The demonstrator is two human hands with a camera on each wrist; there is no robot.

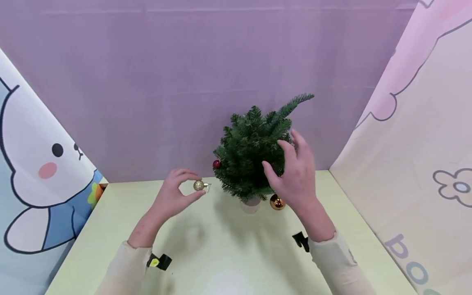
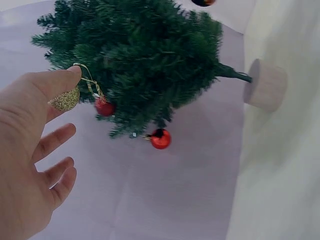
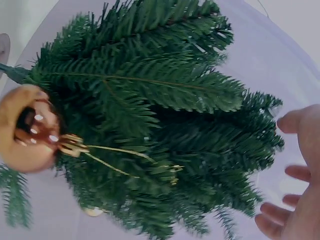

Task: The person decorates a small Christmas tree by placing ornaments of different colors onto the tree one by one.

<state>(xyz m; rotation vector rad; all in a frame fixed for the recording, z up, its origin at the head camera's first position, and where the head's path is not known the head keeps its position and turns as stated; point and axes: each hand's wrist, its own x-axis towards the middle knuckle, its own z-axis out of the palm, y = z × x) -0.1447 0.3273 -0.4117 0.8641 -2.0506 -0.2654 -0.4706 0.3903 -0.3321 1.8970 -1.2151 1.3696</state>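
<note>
Between thumb and forefinger my left hand point(image 1: 171, 196) pinches a small glittery gold bauble point(image 1: 198, 185), held left of a little green Christmas tree point(image 1: 248, 151). A gold string loop point(image 2: 90, 80) hangs from the bauble in the left wrist view. My right hand point(image 1: 296, 176) is at the tree's right side, fingers spread and loosely bent, holding nothing. Below it a shiny copper-gold bauble point(image 1: 277, 202) hangs by its gold string point(image 3: 115, 150). On the tree's left side hang a red bauble point(image 2: 105, 107) and a second, shinier red bauble point(image 2: 160, 139).
The tree stands in a pale round base point(image 1: 250, 206) near the back of a light yellow table point(image 1: 228, 262). A purple cloth backdrop point(image 1: 166, 82) rises behind it. Printed panels stand left point(image 1: 44, 164) and right point(image 1: 413, 155). A long branch point(image 1: 296, 102) juts up right.
</note>
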